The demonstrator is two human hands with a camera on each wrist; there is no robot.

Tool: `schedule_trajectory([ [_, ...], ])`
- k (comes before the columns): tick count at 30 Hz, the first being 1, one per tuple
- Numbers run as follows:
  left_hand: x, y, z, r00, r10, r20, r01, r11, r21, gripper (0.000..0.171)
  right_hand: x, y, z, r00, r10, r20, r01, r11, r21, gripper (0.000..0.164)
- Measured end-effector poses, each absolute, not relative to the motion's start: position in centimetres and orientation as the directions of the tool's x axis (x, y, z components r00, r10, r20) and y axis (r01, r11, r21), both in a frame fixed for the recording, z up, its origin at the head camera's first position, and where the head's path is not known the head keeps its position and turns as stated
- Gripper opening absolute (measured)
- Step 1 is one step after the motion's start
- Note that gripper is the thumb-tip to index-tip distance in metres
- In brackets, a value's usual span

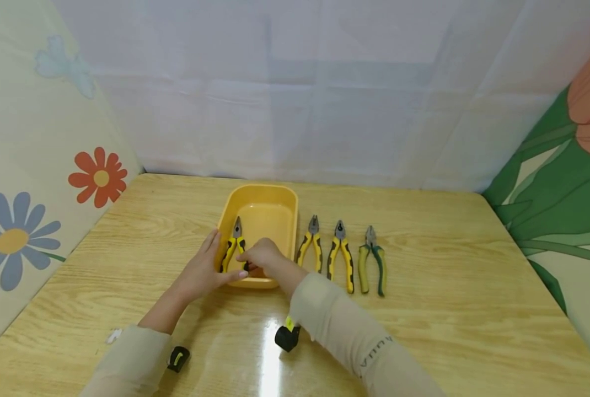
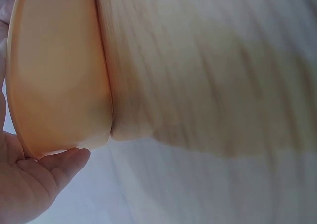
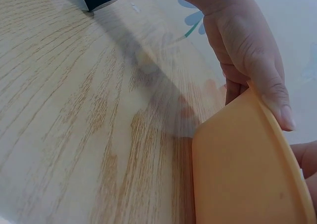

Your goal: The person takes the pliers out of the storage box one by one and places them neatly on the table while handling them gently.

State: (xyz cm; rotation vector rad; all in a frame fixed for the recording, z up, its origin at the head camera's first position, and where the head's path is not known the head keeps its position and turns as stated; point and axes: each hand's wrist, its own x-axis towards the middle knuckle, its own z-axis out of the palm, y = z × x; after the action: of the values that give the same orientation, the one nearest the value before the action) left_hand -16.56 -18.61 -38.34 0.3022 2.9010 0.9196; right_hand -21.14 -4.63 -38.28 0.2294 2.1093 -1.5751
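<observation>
A yellow plastic tray (image 1: 255, 193) stands on the wooden table. My left hand (image 1: 203, 275) grips its near left corner, the thumb over the near rim and the fingers along the left wall. Inside, against the left side, lie long-nose pliers (image 1: 237, 227) with yellow and black handles, jaws pointing away from me. My right hand (image 1: 265, 256) reaches over the near right rim, its curled fingers pinching the right handle of these pliers; part of the grip is hidden. In the right wrist view the left thumb lies over the rim of the tray (image 3: 242, 164).
Right of the tray lie two yellow-and-black pliers (image 1: 303, 248) (image 1: 341, 248) and green-handled pliers (image 1: 371, 251) in a row. Nearer me are a black tape measure (image 1: 287, 337) by the right sleeve and another tape measure (image 1: 178, 359) by the left sleeve. A small white piece (image 1: 113, 335) lies left.
</observation>
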Motion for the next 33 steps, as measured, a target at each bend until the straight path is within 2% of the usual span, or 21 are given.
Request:
schedule_trajectory([
  [11,-16.62,-18.56,-38.37,-0.976,0.216,-0.012,0.171,0.802,0.572,0.112,-21.55,-5.04,-38.38,-0.835,-0.119,-0.537,0.497,0.255,-0.829,0.021],
  [19,-16.66,-18.64,-38.48,-0.976,0.216,-0.001,0.177,0.805,0.566,0.113,-21.62,-5.30,-38.58,-0.828,-0.132,-0.544,0.514,0.208,-0.832,0.009],
  [23,-16.64,-18.65,-38.47,-0.976,0.216,-0.006,0.175,0.804,0.568,0.113,-21.56,-5.35,-38.62,-0.838,-0.137,-0.528,0.484,0.262,-0.835,0.006],
  [29,-16.67,-18.65,-38.45,-0.975,0.222,0.005,0.186,0.803,0.566,0.113,-21.56,-5.53,-38.83,-0.876,-0.142,-0.460,0.364,0.432,-0.825,0.012],
  [33,-16.70,-18.65,-38.42,-0.975,0.224,0.005,0.187,0.803,0.566,0.113,-21.62,-5.58,-38.90,-0.887,-0.137,-0.441,0.331,0.479,-0.813,0.012],
])
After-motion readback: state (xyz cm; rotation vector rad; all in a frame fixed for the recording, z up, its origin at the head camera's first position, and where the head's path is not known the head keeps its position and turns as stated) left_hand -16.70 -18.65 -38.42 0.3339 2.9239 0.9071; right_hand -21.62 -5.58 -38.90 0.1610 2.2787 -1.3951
